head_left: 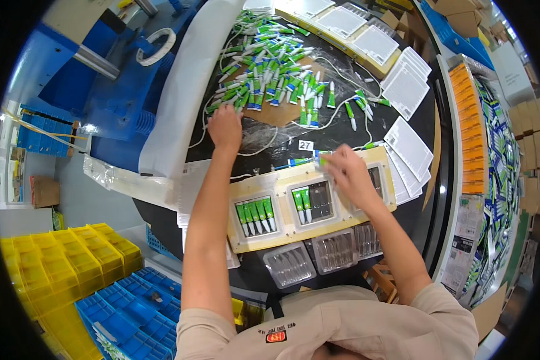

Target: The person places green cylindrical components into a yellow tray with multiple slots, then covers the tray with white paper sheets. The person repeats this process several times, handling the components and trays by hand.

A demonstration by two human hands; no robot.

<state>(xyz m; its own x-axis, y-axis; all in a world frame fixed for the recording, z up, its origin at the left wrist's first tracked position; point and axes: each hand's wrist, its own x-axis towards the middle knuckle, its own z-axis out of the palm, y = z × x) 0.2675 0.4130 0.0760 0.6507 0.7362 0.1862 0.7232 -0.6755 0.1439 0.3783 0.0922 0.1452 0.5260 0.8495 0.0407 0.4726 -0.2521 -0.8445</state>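
Note:
My left hand [225, 128] reaches to the near left edge of a heap of small green-and-white tubes [269, 72], fingers apart against the tubes. My right hand [350, 173] is closed in a pinch over the far side of a cream-yellow frame [285, 180], with a small green tube [323, 161] at its fingertips. Clear blister trays sit in the frame's openings. The left blister tray [255, 216] holds several tubes side by side; the middle blister tray [321, 201] holds two at its left. My right hand and forearm partly cover the right opening.
Empty clear blister trays [289, 265] lie along the near table edge. White printed cards [409, 147] are stacked at right; another yellow frame [342, 30] stands at the back. A blue machine [126, 84] is at left, with yellow crates [66, 264] and blue crates [132, 312] below.

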